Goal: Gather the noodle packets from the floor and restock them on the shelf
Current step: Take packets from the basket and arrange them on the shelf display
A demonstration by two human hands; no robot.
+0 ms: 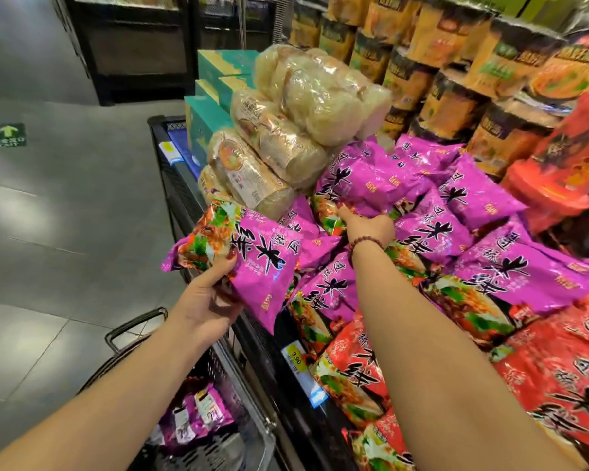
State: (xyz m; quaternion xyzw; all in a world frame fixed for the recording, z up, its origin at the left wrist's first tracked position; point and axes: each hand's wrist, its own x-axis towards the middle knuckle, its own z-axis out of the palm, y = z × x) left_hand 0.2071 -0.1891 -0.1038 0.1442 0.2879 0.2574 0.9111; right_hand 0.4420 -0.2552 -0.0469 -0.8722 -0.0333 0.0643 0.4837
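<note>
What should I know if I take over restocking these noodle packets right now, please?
Left hand: grips a purple packet just in front of the shelf.
Right hand: holds a second packet on top of the purple pile on the shelf.
Basket, low on the left: has spare packets inside.
Done: many purple packets already lie on the shelf.
Left: set down both held packets, then probably empty the basket onto the pile.
</note>
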